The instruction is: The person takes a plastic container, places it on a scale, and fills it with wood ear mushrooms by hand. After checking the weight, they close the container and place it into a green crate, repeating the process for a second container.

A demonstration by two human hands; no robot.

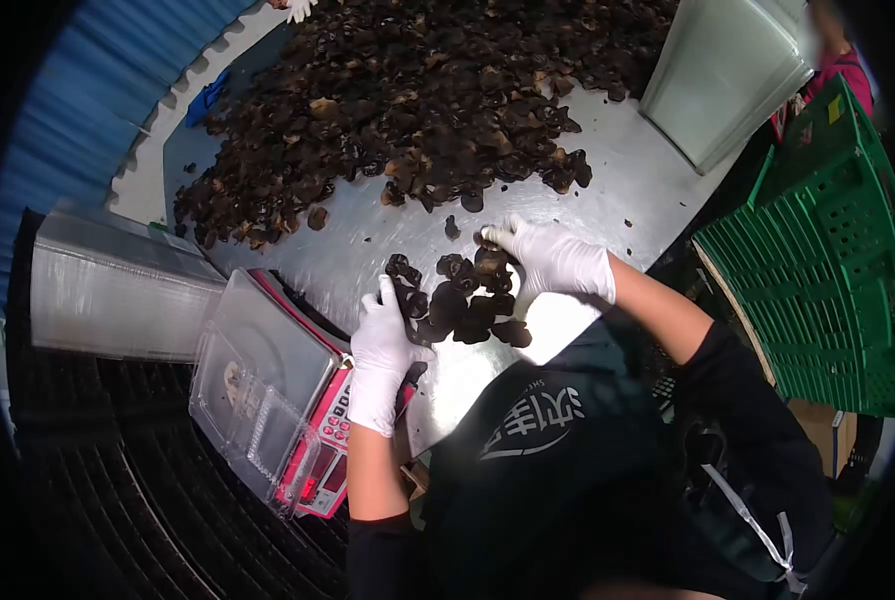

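A small heap of dark, crinkled mushrooms [456, 305], like wood ear, lies on the metal table [343, 225] close to my body. My left hand [383, 345], in a white glove, rests at the heap's left edge with its index finger stretched out and thumb apart. On the other side, my gloved right hand [553, 262] curves round the heap's upper right, its fingertips touching mushrooms and its thumb spread away. Beside my left wrist stands a red and white scale [333, 410] with a clear plastic box [258, 375] on its pan.
A large mound of the same mushrooms [398, 100] covers the table's far part. Stacked clear boxes [123, 285] stand at left, another stack [728, 80] at upper right. Green crates [818, 260] lean at right. Another person's gloved hand [300, 10] shows at the top.
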